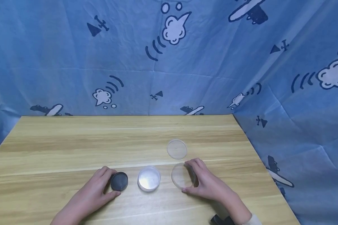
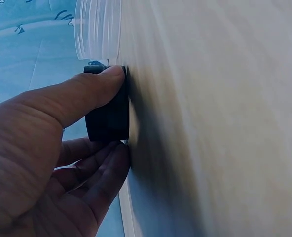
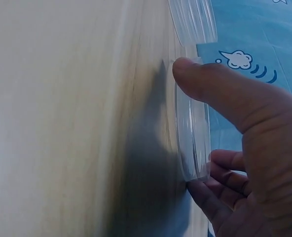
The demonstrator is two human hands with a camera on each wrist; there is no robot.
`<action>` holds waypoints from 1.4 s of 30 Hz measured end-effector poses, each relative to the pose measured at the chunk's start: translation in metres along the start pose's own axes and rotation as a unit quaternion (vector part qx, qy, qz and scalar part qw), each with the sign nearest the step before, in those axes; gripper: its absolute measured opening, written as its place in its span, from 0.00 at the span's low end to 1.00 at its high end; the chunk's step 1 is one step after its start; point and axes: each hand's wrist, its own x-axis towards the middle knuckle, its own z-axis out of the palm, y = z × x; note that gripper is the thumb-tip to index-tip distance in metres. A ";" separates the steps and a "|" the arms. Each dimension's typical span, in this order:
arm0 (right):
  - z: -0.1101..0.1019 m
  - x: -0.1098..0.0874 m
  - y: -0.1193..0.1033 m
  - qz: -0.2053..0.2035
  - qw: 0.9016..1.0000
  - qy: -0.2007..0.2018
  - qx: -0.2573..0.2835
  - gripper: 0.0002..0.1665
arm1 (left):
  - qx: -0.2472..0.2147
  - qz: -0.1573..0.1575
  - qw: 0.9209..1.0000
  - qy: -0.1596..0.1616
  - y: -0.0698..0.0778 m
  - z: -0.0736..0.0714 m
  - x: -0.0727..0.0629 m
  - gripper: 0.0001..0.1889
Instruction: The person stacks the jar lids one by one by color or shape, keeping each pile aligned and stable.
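Observation:
My left hand (image 1: 94, 190) grips a short black round container (image 1: 119, 181) by its sides, thumb at the near edge and fingers at the far edge. In the left wrist view the black container (image 2: 107, 116) sits against the wooden tabletop. To the right, my right hand (image 1: 207, 181) holds a shallow clear plastic dish (image 1: 181, 175) between thumb and fingers. Its ridged side wall shows in the right wrist view, where the dish (image 3: 192, 133) stands close on the table. Between the hands is a clear round plastic container (image 1: 149, 178) with a whitish top, touched by neither hand.
Behind the right hand a thin clear disc (image 1: 176, 149) lies flat on the wooden table (image 1: 73, 143). A black object (image 1: 221, 220) shows under the right forearm at the front edge. Blue patterned curtains (image 1: 135, 62) hang behind the table and along its right side.

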 end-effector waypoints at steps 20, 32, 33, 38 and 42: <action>0.005 -0.005 -0.002 -0.030 1.000 -0.004 -0.006 0.50 | -0.001 -0.034 0.999 -0.034 0.000 -0.003 0.002 0.26; 0.005 -0.008 -0.005 -0.022 1.000 -0.002 -0.010 0.51 | -0.002 -0.014 1.000 -0.008 0.000 0.001 0.000 0.26; 0.005 -0.008 -0.005 -0.021 1.000 -0.001 -0.010 0.51 | -0.002 -0.013 1.000 -0.007 0.000 0.001 0.000 0.26; 0.006 -0.009 -0.005 -0.021 1.000 0.000 -0.010 0.51 | -0.001 -0.013 1.000 -0.006 0.001 0.001 0.000 0.26; 0.006 -0.009 -0.004 -0.019 1.000 -0.001 -0.008 0.52 | 0.001 -0.008 1.000 -0.003 0.001 0.001 0.000 0.26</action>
